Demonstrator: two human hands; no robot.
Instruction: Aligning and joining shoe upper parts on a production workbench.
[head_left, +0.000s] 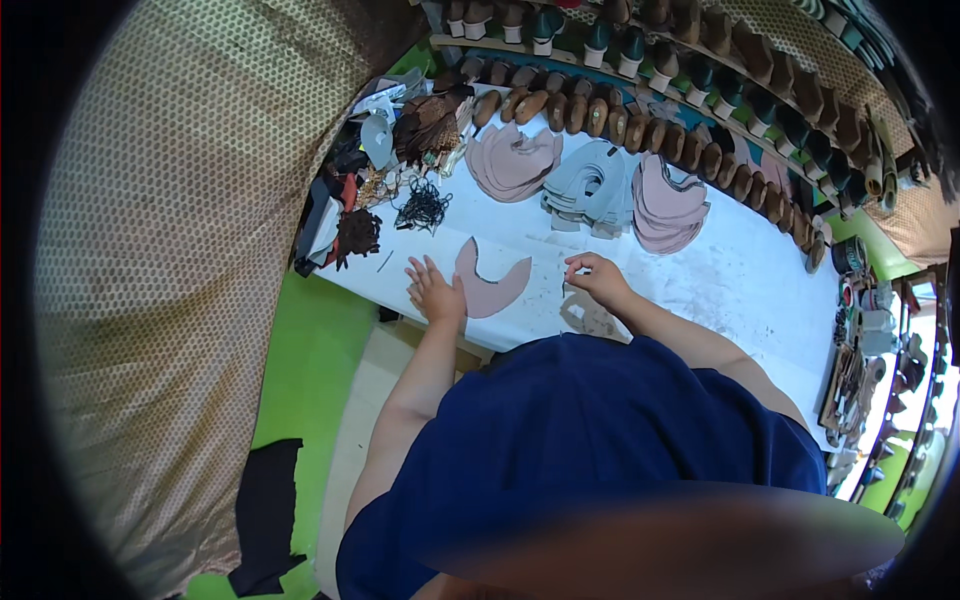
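Observation:
A pink crescent-shaped piece (492,297) lies flat on the white-covered table (745,300), close to its near edge. My left hand (437,293) rests with its fingers spread at that piece's left side, holding nothing. To the right of the piece, my right hand (602,280) is raised a little, thumb and finger pinched together. Something small and dark shows at those fingertips, too small to name. Below this hand is a beige, speckled patch (590,316), partly covered by my wrist and clothing.
Farther back lie a pink stack (512,162), a grey stack of cut pieces (592,187) and another pink stack (668,207). Brown rounded shoe forms (637,132) line the far edge, beneath shelves of heeled shoes (630,50). Black cord (424,206) and scraps clutter the left end.

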